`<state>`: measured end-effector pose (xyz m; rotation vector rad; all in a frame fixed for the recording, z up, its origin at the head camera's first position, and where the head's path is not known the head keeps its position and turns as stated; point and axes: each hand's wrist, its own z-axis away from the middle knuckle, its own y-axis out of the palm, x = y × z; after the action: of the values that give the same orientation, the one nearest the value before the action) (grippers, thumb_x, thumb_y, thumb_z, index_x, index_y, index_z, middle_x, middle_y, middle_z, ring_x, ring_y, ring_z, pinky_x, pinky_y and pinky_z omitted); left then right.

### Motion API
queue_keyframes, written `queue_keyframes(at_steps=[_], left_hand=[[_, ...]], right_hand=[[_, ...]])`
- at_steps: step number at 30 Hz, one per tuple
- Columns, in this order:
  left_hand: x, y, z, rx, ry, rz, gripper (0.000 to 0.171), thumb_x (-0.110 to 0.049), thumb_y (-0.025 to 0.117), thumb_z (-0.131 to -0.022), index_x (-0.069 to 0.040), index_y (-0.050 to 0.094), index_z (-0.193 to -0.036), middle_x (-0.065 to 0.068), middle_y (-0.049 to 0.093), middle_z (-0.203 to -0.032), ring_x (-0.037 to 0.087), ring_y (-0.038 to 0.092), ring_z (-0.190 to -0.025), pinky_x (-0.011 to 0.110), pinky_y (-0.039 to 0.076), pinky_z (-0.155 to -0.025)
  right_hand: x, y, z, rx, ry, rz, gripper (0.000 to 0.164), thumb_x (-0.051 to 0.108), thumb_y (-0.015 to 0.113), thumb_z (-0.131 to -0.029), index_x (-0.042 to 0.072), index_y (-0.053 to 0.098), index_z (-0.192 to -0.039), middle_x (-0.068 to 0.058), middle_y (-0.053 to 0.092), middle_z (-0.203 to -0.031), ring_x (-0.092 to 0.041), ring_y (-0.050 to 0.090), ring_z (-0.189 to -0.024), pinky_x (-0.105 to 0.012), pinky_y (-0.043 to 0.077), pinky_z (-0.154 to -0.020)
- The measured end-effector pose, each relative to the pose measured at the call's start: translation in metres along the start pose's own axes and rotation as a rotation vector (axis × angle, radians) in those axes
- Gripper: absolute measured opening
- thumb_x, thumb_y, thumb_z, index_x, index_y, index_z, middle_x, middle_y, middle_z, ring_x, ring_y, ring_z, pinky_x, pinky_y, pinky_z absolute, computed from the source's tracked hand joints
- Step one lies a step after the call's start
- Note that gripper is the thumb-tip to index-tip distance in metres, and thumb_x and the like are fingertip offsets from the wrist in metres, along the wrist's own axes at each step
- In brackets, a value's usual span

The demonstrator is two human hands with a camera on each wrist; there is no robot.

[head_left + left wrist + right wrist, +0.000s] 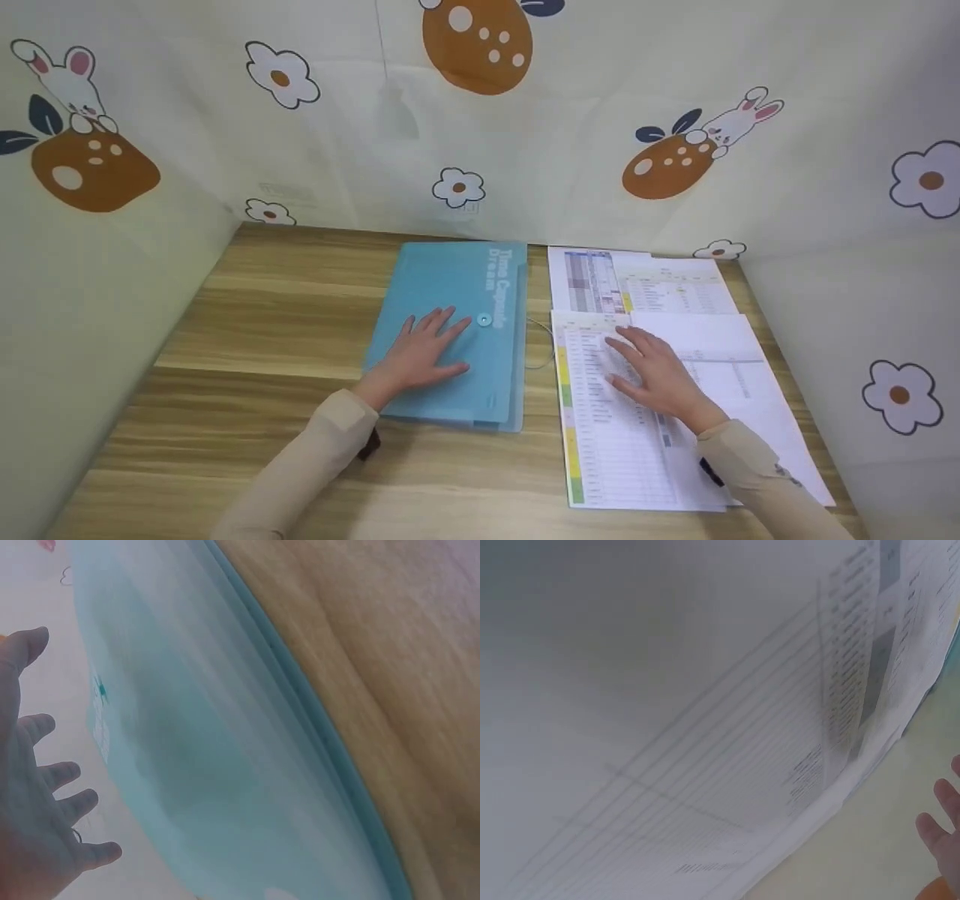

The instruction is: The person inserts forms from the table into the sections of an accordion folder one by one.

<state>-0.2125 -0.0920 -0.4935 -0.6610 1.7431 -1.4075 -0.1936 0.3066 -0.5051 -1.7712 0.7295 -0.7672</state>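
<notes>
A light-blue plastic document folder [450,285] lies on the wooden table, its round button [484,319] near the right side and a thin cord [541,360] looping off that edge. Fingers spread, my left hand [416,356] is over the folder; in the left wrist view the left hand [34,780] shows apart from the folder [187,750]. To the right lie printed sheets [607,450] with tables and a coloured strip down one side. My right hand [660,375] hovers over or lightly touches these sheets, fingers extended. In the right wrist view the printed paper [727,727] fills most of the picture.
More printed sheets [675,289] lie behind the front ones, against the back curtain. Pale curtains [337,150] with rabbit and flower prints enclose the wood-grain table [247,322] at the back and on both sides.
</notes>
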Motion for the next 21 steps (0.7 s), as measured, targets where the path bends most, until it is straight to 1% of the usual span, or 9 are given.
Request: queue_keyframes(at_steps=[9, 16, 21], left_hand=[[-0.009, 0.002, -0.011, 0.041, 0.025, 0.01, 0.069, -0.056, 0.044, -0.083, -0.022, 0.026, -0.14, 0.011, 0.022, -0.142, 0.03, 0.019, -0.127, 0.059, 0.015, -0.092], [-0.013, 0.005, -0.022, 0.075, 0.036, 0.031, 0.066, -0.053, 0.044, -0.085, -0.021, 0.027, -0.14, 0.01, 0.021, -0.142, 0.029, 0.018, -0.127, 0.058, 0.017, -0.092], [-0.016, 0.008, -0.028, 0.093, 0.031, 0.046, 0.064, -0.051, 0.044, -0.085, -0.021, 0.029, -0.139, 0.009, 0.021, -0.142, 0.028, 0.018, -0.128, 0.057, 0.017, -0.093]], right_hand=[[0.025, 0.011, -0.011, 0.048, -0.102, -0.043, 0.056, 0.043, 0.054, -0.083, 0.011, 0.046, -0.128, -0.012, 0.037, -0.133, -0.029, 0.028, -0.122, -0.047, 0.022, -0.094], [0.047, 0.02, -0.02, 0.074, -0.237, -0.097, 0.055, 0.037, 0.058, -0.081, 0.01, 0.047, -0.127, -0.012, 0.039, -0.131, -0.029, 0.03, -0.121, -0.045, 0.023, -0.094], [0.063, 0.027, -0.025, 0.085, -0.329, -0.109, 0.056, 0.039, 0.06, -0.08, 0.009, 0.049, -0.125, -0.012, 0.042, -0.128, -0.029, 0.033, -0.12, -0.043, 0.025, -0.094]])
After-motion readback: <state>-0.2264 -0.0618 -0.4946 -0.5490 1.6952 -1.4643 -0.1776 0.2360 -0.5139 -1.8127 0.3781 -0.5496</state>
